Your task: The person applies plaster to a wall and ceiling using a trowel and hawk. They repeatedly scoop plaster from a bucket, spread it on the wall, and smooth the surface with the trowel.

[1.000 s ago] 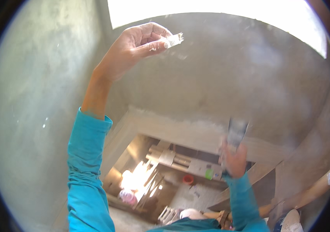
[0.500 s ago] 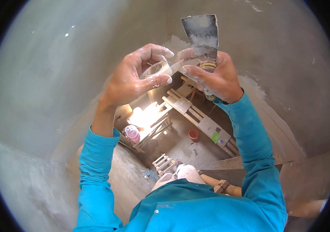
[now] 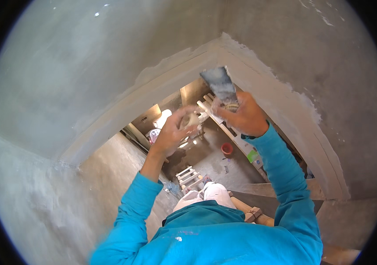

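My left hand, dusted with white, is curled around a roll of whitish tape. My right hand grips a putty knife by its handle, blade pointing up and away from me. White residue is smeared over the wide, dark metal blade. The two hands are close together in front of me, the roll left of the knife. Motion blurs the left fingers, and I cannot tell whether a strip of tape runs between the hands.
Pale filler bands run along the grey surfaces and meet in a corner ahead. Far below are a red bucket, a small wooden ladder and a long pole-and-plank bench. A thick wooden pole lies beside my right hip.
Both hands have come down and nearer to my body, the left one also to the right. The view has shifted, bringing the filler bands and their corner into sight.
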